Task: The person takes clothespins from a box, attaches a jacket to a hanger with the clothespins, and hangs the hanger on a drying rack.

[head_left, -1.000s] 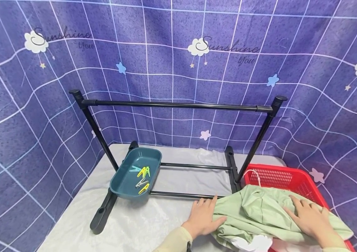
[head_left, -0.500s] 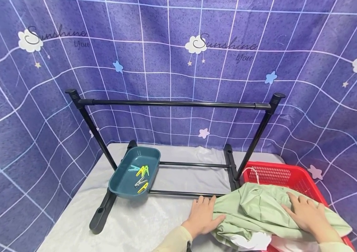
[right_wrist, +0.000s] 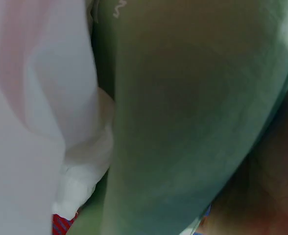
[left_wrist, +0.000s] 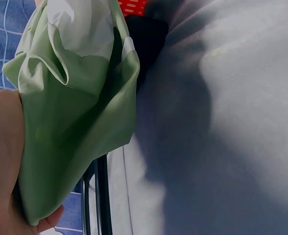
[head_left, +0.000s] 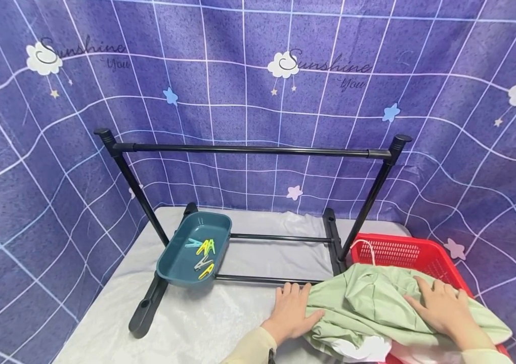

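Observation:
A light green garment point(head_left: 376, 298) lies bunched across the red basket point(head_left: 435, 253) at lower right, spilling past its left side. My left hand point(head_left: 287, 313) touches the garment's left edge, fingers mostly straight, thumb toward the cloth. On top of the garment's right part rests my right hand point(head_left: 442, 308), fingers spread. White cloth point(head_left: 362, 349) shows beneath the green. In the left wrist view, the green fabric point(left_wrist: 75, 127) hangs beside the palm and hides most of the fingers. Green and white fabric point(right_wrist: 183, 122) fills the right wrist view, where the fingers are hidden.
A black rack point(head_left: 249, 149) with a top bar stands in the middle. At its left foot sits a teal tray point(head_left: 180, 253) with several clothespins point(head_left: 205, 246). A thin white curved piece point(head_left: 367, 246) pokes up at the basket. Purple curtain point(head_left: 249, 76) encloses the grey-white table point(head_left: 221, 323).
The head view shifted slightly a second ago, then held still. Both hands stay on the green garment, with almost no movement.

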The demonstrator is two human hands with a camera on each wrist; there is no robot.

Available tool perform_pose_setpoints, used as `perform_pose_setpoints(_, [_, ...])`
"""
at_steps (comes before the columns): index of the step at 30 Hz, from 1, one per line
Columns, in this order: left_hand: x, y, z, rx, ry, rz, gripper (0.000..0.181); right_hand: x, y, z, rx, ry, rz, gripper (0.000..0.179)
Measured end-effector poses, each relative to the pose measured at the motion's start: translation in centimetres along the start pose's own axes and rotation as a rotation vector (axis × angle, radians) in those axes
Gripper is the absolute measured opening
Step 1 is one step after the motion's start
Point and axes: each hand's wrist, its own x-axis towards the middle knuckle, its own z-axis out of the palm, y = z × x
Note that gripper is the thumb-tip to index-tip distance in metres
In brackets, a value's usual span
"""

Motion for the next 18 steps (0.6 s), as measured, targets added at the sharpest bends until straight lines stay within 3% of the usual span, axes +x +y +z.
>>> perform_pose_setpoints(4, [0.05, -0.05, 0.01, 0.006, 0.013, 0.003, 0.071, -0.05, -0.20, -0.47, -0.005, 0.011, 0.008, 0.065])
perform_pose_setpoints(12, [-0.09, -0.06, -0.20, -0.009, 0.030, -0.001, 0.069, -0.35, -0.11, -0.45, 0.019, 0.131, -0.008, 0.065])
perform_pose_setpoints(18, [-0.10, 0.00, -0.58, -0.019, 0.048, 0.000, 0.068, -0.36, 0.13, -0.55, 0.009, 0.169, -0.017, 0.066])
